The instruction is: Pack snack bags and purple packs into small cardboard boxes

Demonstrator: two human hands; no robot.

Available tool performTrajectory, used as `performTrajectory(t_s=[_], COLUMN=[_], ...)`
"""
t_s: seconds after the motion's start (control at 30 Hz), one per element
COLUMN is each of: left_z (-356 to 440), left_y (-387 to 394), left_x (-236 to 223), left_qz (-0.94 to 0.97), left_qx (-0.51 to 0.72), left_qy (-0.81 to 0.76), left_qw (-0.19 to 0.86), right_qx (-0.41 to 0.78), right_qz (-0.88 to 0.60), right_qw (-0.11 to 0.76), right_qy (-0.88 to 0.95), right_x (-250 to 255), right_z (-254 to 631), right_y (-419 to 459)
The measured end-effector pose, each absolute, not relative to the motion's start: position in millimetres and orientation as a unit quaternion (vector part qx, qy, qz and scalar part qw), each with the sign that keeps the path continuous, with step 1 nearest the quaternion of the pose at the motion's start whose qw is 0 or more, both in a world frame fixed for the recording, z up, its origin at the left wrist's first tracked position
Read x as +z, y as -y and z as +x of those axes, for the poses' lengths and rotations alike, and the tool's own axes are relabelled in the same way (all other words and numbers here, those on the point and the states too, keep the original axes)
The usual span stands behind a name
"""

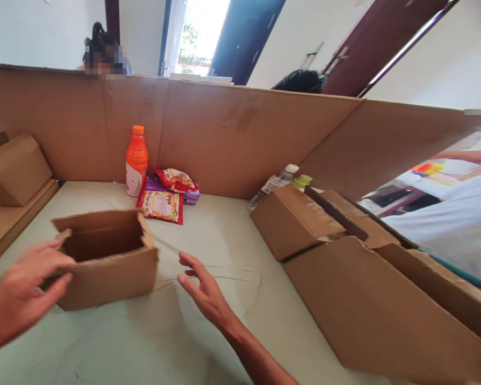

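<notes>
A small open-topped cardboard box (112,283) stands on the pale green cloth, its inside showing brown and in shadow. My left hand (34,280) is at the box's left end, slightly blurred, with thumb and fingers spread around that corner; the fingertips overlap the cardboard edge. To the right of the box, apart from it, my right hand (202,289) is held with its fingers apart and nothing in them. Behind the box lie a red and cream snack packet (162,207), a second red packet (178,181) and a purple pack (191,197). An orange bottle (136,163) stands upright beside them.
A tall cardboard wall (224,128) closes off the back. Cardboard boxes (344,299) line the right side, with a clear bottle (278,182) and a green-capped item (302,181) behind them. More cardboard (20,171) sits at left. Other people are beyond the wall.
</notes>
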State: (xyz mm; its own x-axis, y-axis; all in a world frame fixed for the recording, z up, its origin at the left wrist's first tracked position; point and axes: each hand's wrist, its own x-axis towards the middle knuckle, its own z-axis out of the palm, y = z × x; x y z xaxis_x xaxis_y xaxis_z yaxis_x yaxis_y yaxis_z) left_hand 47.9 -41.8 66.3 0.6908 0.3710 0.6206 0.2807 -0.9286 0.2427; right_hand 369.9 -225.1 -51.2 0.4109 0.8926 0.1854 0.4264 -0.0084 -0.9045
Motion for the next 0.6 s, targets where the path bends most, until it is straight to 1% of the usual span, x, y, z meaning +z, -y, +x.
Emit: performTrajectory(t_s=[0.03, 0.13, 0.23, 0.3, 0.37, 0.43, 0.5, 0.6], left_z=[70.9, 119.4, 129.2, 119.8, 106.9, 97.6, 95.4, 102.1], left_y=[54.4, 78.1, 80.0, 76.1, 73.9, 74.9, 77.6, 78.2], left_x=[67.3, 68.2, 58.1, 41.3, 16.8, -11.6, -38.8, -70.1], left_qz=[0.936, 0.95, 0.933, 0.899, 0.858, 0.828, 0.809, 0.797], left_qx=[0.326, 0.299, 0.349, 0.412, 0.447, 0.427, 0.382, 0.345], left_qy=[-0.127, -0.077, -0.086, -0.148, -0.244, -0.333, -0.395, -0.439], left_qw=[0.047, 0.051, 0.018, 0.015, 0.063, 0.145, 0.21, 0.229], right_qx=[0.26, 0.32, 0.313, 0.251, 0.172, 0.11, 0.074, 0.026], right_qz=[-0.667, -0.633, -0.635, -0.679, -0.722, -0.747, -0.761, -0.788], right_qw=[0.528, 0.574, 0.574, 0.54, 0.49, 0.452, 0.437, 0.403], right_qy=[0.457, 0.41, 0.411, 0.429, 0.457, 0.475, 0.474, 0.464], right_x=[-48.1, -41.2, -39.9, -38.9, -34.7, -27.4, -18.9, -9.9], right_z=[372.5, 380.6, 397.6, 418.3, 445.4, 474.6, 500.6, 527.3], right_y=[221.3, 216.4, 212.9, 201.4, 176.6, 139.1, 94.7, 33.9])
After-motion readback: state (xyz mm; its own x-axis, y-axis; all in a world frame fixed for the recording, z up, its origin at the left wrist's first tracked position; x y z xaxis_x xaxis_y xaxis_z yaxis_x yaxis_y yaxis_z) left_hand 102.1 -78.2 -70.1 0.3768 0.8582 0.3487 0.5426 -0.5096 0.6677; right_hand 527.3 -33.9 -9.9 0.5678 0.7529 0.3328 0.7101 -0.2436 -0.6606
